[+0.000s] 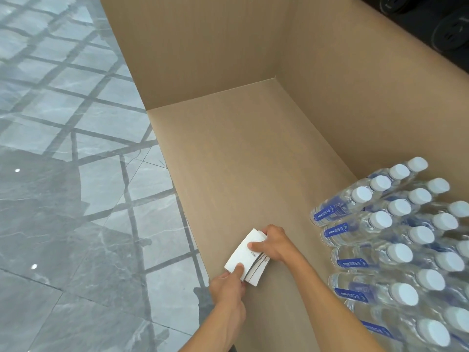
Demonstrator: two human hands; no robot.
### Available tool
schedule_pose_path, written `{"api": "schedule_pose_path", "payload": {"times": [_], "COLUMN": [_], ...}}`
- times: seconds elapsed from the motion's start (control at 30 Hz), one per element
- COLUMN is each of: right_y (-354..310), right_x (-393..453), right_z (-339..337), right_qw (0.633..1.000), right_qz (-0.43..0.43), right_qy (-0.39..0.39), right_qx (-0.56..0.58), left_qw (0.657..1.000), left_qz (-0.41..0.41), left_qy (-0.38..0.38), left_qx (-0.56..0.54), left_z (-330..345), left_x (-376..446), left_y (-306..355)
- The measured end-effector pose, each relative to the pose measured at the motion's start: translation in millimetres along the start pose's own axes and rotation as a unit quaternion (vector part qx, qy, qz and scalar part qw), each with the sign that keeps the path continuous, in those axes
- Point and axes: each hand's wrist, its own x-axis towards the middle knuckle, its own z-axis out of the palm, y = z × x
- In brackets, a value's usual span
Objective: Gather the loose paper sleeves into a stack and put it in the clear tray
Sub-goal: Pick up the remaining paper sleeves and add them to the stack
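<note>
A stack of white paper sleeves (242, 256) lies on the brown cardboard surface (243, 161) near its left edge. Both of my hands grip it. My left hand (229, 288) holds the near end, thumb pressed on top. My right hand (272, 243) holds the far right side, thumb laid across the top sleeve and fingers curled around the edge. The lower sleeves fan out slightly at the near right corner. No clear tray is in view.
Packs of clear water bottles (401, 240) with white caps and blue labels fill the right side. A cardboard wall (368, 85) rises at the right and another at the back. Glossy grey tiled floor (76, 174) lies to the left.
</note>
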Motion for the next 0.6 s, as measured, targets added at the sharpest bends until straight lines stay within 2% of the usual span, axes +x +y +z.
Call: {"api": "schedule_pose_path", "payload": {"times": [0.17,0.33,0.6], "right_y": [21,47,112], "right_x": [-16,-45,-118], "right_z": [-3,-3,7], "right_qw": [0.993,0.977,0.927], "right_qz": [0.012,0.022,0.047], "right_qy": [-0.007,0.029,0.097], "right_qx": [0.118,0.209,0.36], "left_qw": [0.999,0.989,0.949], "left_qz": [0.018,0.02,0.006], "left_qy": [-0.042,-0.122,-0.24], "left_qx": [0.021,0.086,0.202], "left_z": [-8,-18,-25], "left_x": [0,-3,-23], "left_y": [-5,-11,-47]}}
